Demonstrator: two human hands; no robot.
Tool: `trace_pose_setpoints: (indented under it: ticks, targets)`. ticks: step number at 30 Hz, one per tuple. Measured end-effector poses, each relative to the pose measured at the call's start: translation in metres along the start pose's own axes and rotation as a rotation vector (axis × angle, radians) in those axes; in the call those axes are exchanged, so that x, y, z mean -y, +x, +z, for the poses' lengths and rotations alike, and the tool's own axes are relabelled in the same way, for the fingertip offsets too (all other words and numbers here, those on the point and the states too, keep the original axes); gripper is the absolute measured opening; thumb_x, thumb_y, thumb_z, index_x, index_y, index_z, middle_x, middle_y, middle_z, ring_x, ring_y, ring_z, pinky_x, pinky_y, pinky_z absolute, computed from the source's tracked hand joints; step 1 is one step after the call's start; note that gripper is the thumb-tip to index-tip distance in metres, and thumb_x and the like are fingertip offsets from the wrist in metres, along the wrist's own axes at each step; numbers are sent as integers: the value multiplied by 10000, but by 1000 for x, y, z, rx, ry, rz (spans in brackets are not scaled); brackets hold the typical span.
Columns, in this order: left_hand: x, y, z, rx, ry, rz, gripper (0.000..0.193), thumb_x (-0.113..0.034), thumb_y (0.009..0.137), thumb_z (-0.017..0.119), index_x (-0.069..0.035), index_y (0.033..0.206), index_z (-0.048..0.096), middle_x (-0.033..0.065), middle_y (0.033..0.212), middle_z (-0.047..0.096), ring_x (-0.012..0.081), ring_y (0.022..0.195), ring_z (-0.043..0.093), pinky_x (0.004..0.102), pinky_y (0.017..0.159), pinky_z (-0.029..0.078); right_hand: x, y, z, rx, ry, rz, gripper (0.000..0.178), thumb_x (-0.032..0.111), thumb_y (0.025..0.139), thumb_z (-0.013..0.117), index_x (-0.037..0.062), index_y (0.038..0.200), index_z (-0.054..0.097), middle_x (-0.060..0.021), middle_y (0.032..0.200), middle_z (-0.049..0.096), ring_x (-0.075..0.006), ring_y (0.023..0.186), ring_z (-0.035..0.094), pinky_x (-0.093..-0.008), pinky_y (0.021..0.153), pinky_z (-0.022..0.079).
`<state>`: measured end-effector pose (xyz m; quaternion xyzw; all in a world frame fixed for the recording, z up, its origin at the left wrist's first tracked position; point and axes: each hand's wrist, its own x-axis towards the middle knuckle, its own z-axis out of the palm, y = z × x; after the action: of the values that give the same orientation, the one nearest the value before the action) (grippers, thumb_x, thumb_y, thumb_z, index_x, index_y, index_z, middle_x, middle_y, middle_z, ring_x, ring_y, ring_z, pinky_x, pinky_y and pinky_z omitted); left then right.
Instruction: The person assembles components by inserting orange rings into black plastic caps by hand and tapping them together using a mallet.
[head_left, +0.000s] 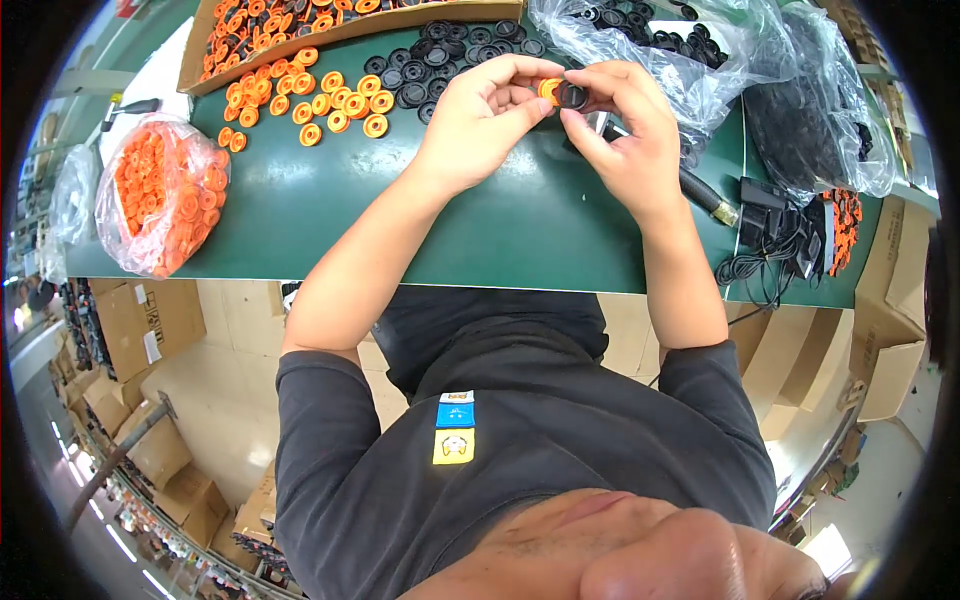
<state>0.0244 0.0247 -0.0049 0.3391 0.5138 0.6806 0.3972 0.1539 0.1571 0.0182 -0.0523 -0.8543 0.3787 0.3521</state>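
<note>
My left hand (490, 115) pinches a small round orange part (548, 90) between thumb and fingers. Right against it, my right hand (632, 125) grips a round black cap (572, 96). The two pieces meet, or nearly so, above the green table; whether they are joined I cannot tell. Beyond my left hand lies a loose heap of black round caps (430, 62). Left of these, several orange round parts (340, 103) are scattered on the table.
A cardboard tray (190, 75) of orange pieces stands at the back. On the left sits a clear bag (165, 195) of orange parts. Clear bags (690, 95) with black caps lie back right. A black-handled tool (705, 195) and coiled cables (765, 255) rest on the right.
</note>
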Motion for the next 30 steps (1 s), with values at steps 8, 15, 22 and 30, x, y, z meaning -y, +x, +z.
trace_pose_setpoints:
  ticks: [8,15,22,30]
  targets:
    - [1,0,0,-13,14,-3,304,-19,929,653,19,1226,598,78,1091,672,128,1020,635,274,930,518,-2,-1,0,21,12,6,362,-37,742,756,11,1094,684,-116,1018,631,-185,798,661,-282,697,558]
    - [3,1,2,-63,-34,-5,235,17,917,645,30,1150,614,78,1064,679,107,945,650,245,873,529,-2,-2,0,53,16,33,376,-39,751,752,21,1115,678,-101,1001,601,-164,776,648,-264,706,546]
    - [1,-1,1,1,-33,41,311,31,921,626,42,1231,598,91,1077,679,117,954,656,250,892,529,-1,-4,-2,71,6,42,376,-42,762,742,19,1128,679,-107,1039,586,-165,802,659,-270,698,554]
    - [2,0,2,-34,-81,12,310,12,933,620,52,1239,591,100,1087,683,124,975,665,258,879,539,-7,-4,1,11,39,44,391,-59,772,722,9,1152,663,-123,1034,614,-176,822,690,-264,724,579]
